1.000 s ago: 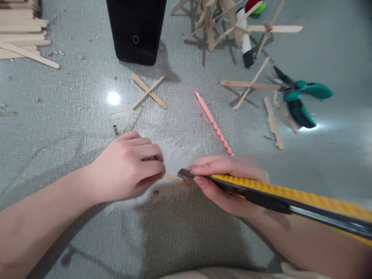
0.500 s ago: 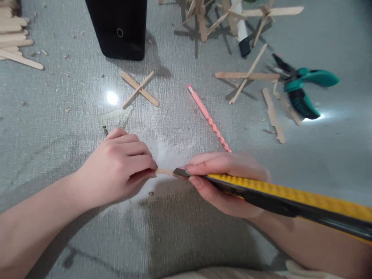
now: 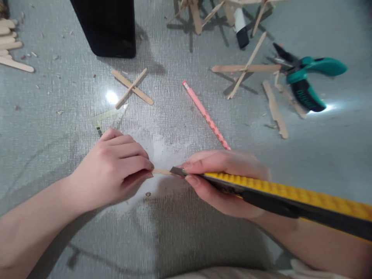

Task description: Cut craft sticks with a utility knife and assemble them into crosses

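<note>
Between my two hands lies a thin wooden craft stick (image 3: 161,171), of which only a short stretch shows. Its left end is pinched in the closed fingers of my left hand (image 3: 117,170). My right hand (image 3: 226,184) grips a yellow and black utility knife (image 3: 279,197) close to its blade. The bare blade tip points left and rests on or just over the stick near my right fingertips; which of the two I cannot tell. Just beyond my left knuckles lies a clear set square (image 3: 106,116), partly hidden by the hand.
A pink pencil (image 3: 205,114) lies ahead. Two crossed stick pairs, one at left (image 3: 132,89) and another at right (image 3: 247,68), sit near teal pliers (image 3: 308,81). A black device (image 3: 110,31), a stick structure (image 3: 197,17), a notched stick (image 3: 275,110) and piled sticks (image 3: 13,44) surround them.
The view has shifted slightly, so the table items at the left and centre appear a little further left and up. Both hands keep their grips, and the blade stays at the stick.
</note>
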### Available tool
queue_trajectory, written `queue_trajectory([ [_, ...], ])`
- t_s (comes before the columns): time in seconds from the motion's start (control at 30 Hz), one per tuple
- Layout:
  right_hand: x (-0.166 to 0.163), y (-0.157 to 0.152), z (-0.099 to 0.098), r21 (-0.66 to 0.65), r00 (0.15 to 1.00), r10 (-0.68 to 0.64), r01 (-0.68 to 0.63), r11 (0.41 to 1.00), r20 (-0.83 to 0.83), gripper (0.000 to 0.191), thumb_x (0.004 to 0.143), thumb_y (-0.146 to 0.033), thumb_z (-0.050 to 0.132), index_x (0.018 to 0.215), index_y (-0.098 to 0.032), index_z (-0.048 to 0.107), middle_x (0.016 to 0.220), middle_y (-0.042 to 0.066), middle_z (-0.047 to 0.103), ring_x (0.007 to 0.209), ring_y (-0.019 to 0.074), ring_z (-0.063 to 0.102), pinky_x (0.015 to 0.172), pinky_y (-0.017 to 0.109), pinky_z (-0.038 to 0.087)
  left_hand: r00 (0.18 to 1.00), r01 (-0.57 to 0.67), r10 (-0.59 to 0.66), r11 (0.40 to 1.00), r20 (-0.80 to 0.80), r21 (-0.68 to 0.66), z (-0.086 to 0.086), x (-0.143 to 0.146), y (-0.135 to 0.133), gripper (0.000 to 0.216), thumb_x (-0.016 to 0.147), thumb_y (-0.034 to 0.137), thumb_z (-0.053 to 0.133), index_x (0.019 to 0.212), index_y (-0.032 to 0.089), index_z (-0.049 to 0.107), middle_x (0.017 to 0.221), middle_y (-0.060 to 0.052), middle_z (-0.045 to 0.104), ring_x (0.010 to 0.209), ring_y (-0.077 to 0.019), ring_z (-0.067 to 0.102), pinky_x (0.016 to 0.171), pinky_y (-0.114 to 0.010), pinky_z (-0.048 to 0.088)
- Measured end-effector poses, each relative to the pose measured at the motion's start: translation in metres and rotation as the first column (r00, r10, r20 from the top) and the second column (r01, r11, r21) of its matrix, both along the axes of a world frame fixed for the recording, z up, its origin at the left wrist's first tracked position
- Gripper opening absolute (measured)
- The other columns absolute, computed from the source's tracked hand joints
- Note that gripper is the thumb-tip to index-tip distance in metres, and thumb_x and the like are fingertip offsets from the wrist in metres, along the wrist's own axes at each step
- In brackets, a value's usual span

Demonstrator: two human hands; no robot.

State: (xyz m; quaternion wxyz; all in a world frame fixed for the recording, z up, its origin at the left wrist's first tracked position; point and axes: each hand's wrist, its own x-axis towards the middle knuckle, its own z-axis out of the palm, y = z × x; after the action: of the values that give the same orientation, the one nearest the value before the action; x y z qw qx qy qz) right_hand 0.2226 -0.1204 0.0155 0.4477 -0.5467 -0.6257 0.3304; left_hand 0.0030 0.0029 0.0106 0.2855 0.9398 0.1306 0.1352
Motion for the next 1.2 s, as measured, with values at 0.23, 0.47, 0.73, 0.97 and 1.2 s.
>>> queue_trajectory([
  [0.23, 0.0006, 0.0007, -0.0004, 0.030, 1.000, -0.007, 0.007, 1.000, 0.013, 0.016, 0.086, -0.011, 0.067, 0.091, -0.026, 0.066, 0.072, 0.000, 0.075, 0.065, 0.0194, 0.075, 0.050, 0.031, 0.058, 1.000, -0.010, 0.010, 1.000, -0.015, -0.014, 0.0024, 0.0018, -0.0024, 0.005, 0.092, 0.018, 0.067, 0.088, 0.021, 0.068, 0.086, 0.002, 0.073, 0.078, -0.0161, 0.063, 0.075, -0.035, 0.038],
  [0.47, -0.0003, 0.0024, 0.0002, -0.018, 1.000, 0.015, -0.015, 1.000, -0.021, 0.017, 0.087, -0.010, 0.065, 0.090, -0.027, 0.066, 0.074, 0.001, 0.075, 0.064, 0.0193, 0.074, 0.051, 0.033, 0.058, 0.996, 0.084, -0.083, 0.996, 0.018, -0.029, 0.0034, -0.0005, -0.0021, 0.008, 0.092, 0.014, 0.064, 0.094, 0.021, 0.066, 0.092, -0.001, 0.074, 0.080, -0.0165, 0.066, 0.076, -0.036, 0.043],
  [0.73, -0.0025, 0.0024, -0.0022, -0.045, 0.982, 0.184, -0.186, 0.981, -0.052, 0.012, 0.087, -0.013, 0.070, 0.092, -0.023, 0.068, 0.077, 0.001, 0.076, 0.060, 0.0153, 0.071, 0.050, 0.027, 0.055, 0.972, 0.230, -0.232, 0.972, -0.031, -0.054, 0.0032, -0.0033, 0.0012, 0.014, 0.095, 0.013, 0.057, 0.088, 0.020, 0.067, 0.094, -0.003, 0.072, 0.078, -0.0160, 0.061, 0.072, -0.035, 0.043],
  [0.97, -0.0024, 0.0005, -0.0049, -0.053, 0.965, 0.263, -0.264, 0.963, -0.016, 0.017, 0.088, -0.012, 0.063, 0.100, -0.023, 0.066, 0.084, 0.002, 0.077, 0.070, 0.0161, 0.075, 0.057, 0.025, 0.059, 0.974, 0.221, -0.224, 0.972, -0.023, -0.080, 0.0028, -0.0036, 0.0004, 0.016, 0.096, 0.012, 0.057, 0.088, 0.018, 0.069, 0.087, -0.003, 0.069, 0.073, -0.0143, 0.060, 0.073, -0.034, 0.046],
  [1.2, -0.0027, 0.0020, -0.0059, -0.030, 0.960, 0.278, -0.277, 0.960, 0.040, 0.016, 0.089, -0.014, 0.063, 0.100, -0.024, 0.066, 0.082, 0.001, 0.077, 0.066, 0.0147, 0.073, 0.054, 0.024, 0.057, 0.976, 0.216, -0.217, 0.975, -0.006, -0.057, 0.0032, -0.0021, 0.0006, 0.018, 0.096, 0.012, 0.057, 0.085, 0.018, 0.070, 0.084, -0.003, 0.069, 0.070, -0.0142, 0.059, 0.069, -0.034, 0.046],
])
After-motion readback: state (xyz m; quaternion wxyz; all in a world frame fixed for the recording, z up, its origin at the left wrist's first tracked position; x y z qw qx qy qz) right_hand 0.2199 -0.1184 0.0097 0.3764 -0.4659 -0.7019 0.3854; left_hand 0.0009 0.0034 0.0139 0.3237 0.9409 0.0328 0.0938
